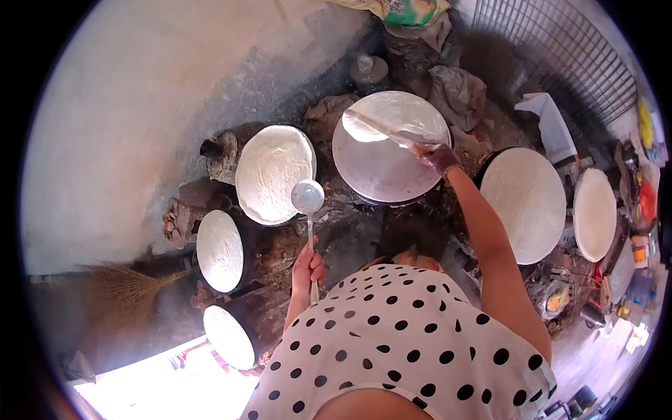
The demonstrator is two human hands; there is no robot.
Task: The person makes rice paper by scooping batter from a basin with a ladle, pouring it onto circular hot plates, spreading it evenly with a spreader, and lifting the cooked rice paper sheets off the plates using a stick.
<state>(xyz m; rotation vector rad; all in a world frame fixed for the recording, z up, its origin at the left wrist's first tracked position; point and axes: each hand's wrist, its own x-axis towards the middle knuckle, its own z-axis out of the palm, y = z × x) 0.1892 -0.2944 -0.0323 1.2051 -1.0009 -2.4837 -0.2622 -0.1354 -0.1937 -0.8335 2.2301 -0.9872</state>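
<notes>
My left hand [306, 269] is closed round the handle of a metal ladle [308, 197]. The ladle's whitish bowl points away from me, beside the near edge of a white batter round [274, 175] on the griddle to the left. My right hand [439, 159], in a purplish covering, grips a long, flat spatula [378, 126]. Its blade lies across the middle griddle [378, 171], at the near edge of a white sheet [409, 108] that covers the far part of that griddle. The near part of the griddle shows bare, with a thin whitish film.
More white rounds lie on griddles at the right [525, 206], far right [595, 213], left [219, 250] and lower left [229, 337]. A straw broom [136, 288] leans at the left wall. Sacks [456, 94] stand behind, near a wire grille [560, 52].
</notes>
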